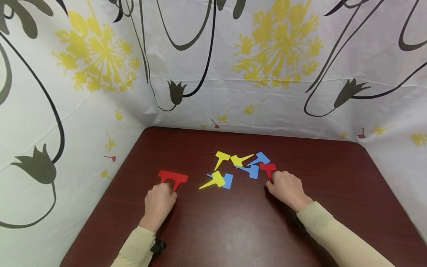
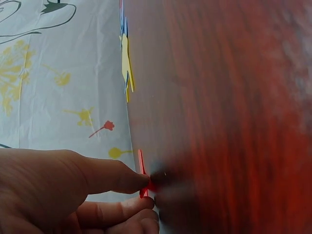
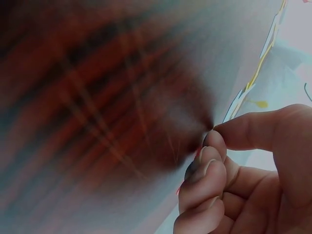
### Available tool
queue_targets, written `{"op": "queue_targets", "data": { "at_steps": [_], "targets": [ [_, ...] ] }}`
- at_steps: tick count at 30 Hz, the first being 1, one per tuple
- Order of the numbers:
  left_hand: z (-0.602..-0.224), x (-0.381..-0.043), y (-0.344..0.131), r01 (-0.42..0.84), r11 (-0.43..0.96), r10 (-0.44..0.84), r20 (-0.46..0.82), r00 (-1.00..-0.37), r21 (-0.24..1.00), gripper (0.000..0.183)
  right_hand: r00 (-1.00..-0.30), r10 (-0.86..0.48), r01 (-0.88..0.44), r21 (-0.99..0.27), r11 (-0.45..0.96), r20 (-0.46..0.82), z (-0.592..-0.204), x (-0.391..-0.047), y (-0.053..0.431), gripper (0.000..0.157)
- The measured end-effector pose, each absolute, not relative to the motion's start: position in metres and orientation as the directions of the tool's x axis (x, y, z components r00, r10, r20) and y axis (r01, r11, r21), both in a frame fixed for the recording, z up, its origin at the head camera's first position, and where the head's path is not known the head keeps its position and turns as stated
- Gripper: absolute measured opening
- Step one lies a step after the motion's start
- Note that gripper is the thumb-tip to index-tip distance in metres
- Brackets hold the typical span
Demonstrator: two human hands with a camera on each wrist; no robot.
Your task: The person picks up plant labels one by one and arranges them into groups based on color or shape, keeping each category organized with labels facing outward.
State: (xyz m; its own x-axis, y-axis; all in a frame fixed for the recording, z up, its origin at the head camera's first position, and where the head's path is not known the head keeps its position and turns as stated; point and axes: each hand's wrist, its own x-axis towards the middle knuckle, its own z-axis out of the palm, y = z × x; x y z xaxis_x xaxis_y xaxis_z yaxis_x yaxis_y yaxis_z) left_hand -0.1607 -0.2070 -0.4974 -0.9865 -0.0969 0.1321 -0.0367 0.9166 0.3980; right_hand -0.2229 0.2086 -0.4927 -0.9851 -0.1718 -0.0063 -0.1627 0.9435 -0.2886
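Observation:
Two red T-shaped plant labels (image 1: 180, 178) lie side by side on the left part of the table. My left hand (image 1: 158, 204) is at their stems, with thumb and fingers pinching a red label (image 2: 142, 163) in the left wrist view. On the right, my right hand (image 1: 287, 189) pinches the stem of another red plant label (image 1: 268, 167) at the table surface. In the right wrist view the curled fingers (image 3: 207, 178) hide most of that label. Between the hands lie yellow plant labels (image 1: 218, 179) and blue plant labels (image 1: 253, 171), some overlapping.
The dark reddish-brown table (image 1: 220, 233) has rounded far corners. A white sheet (image 1: 200, 111) with flower prints hangs behind it and along the sides. A dark band (image 1: 158, 246) sits at the left wrist, below the light sleeve (image 1: 136, 246).

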Motion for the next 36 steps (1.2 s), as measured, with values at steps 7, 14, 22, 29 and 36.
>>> {"op": "queue_targets", "data": {
  "at_steps": [7, 14, 22, 29, 36],
  "targets": [
    [-0.497, -0.161, -0.206, -0.034, 0.922, -0.092, 0.133, -0.987, 0.385, 0.035, -0.988, -0.158, -0.15, -0.293, 0.944, -0.001, -0.492, -0.223, 0.21, 0.035],
    [-0.496, -0.161, -0.205, -0.036, 0.923, -0.095, 0.136, -0.986, 0.382, 0.035, -0.99, -0.139, -0.134, -0.303, 0.944, 0.004, -0.49, -0.222, 0.211, 0.036],
    [-0.496, -0.16, -0.205, -0.041, 0.922, -0.096, 0.124, -0.988, 0.386, 0.034, -0.991, -0.135, -0.132, -0.299, 0.945, 0.011, -0.49, -0.224, 0.213, 0.038],
    [-0.496, -0.16, -0.208, -0.057, 0.923, -0.109, 0.116, -0.987, 0.38, 0.034, -0.988, -0.142, -0.151, -0.31, 0.939, 0.053, -0.486, -0.223, 0.214, 0.04],
    [-0.493, -0.159, -0.214, -0.041, 0.928, -0.115, 0.18, -0.977, 0.37, 0.029, -0.985, -0.146, -0.167, -0.312, 0.935, 0.088, -0.481, -0.221, 0.215, 0.042]
  ]
}}
